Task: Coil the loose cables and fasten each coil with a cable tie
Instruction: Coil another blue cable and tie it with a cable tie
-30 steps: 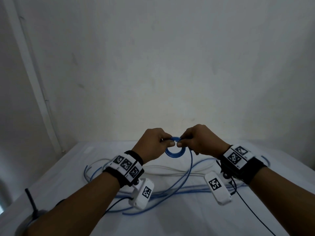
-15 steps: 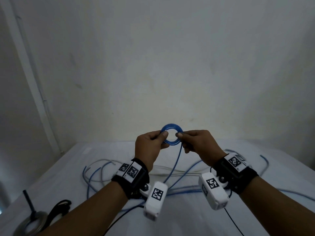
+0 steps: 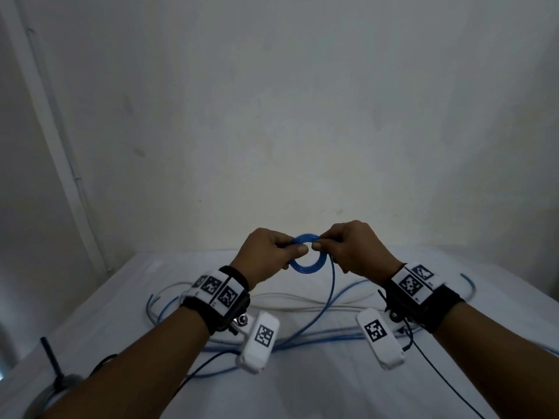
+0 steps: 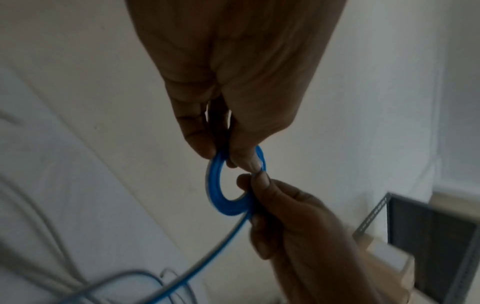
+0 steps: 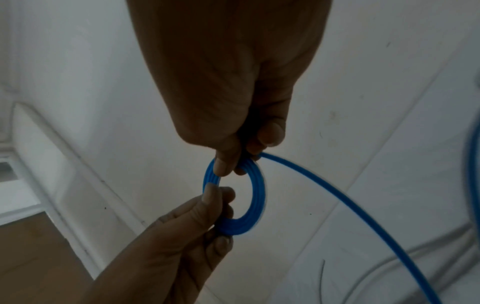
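A small tight coil of blue cable (image 3: 308,264) (image 4: 221,197) (image 5: 255,197) is held up above the white table. My left hand (image 3: 272,255) (image 4: 223,148) pinches its left side between thumb and fingers. My right hand (image 3: 348,249) (image 5: 241,156) pinches its right side the same way. The loose blue cable tail (image 3: 331,294) (image 5: 350,205) hangs from the coil near my right fingers down to the table, where it joins more blue loops (image 3: 302,337). No cable tie shows in any view.
A white cable (image 3: 302,300) lies across the table (image 3: 317,388) among the blue loops. A black stick on a round grey base (image 3: 51,364) stands at the near left edge. A thin black wire (image 3: 441,373) runs from my right wristband. The wall is close behind.
Both hands lifted the coil and turned it upright half a second ago. Now they have lowered it again, tilted flatter, with the tail hanging at the right side.
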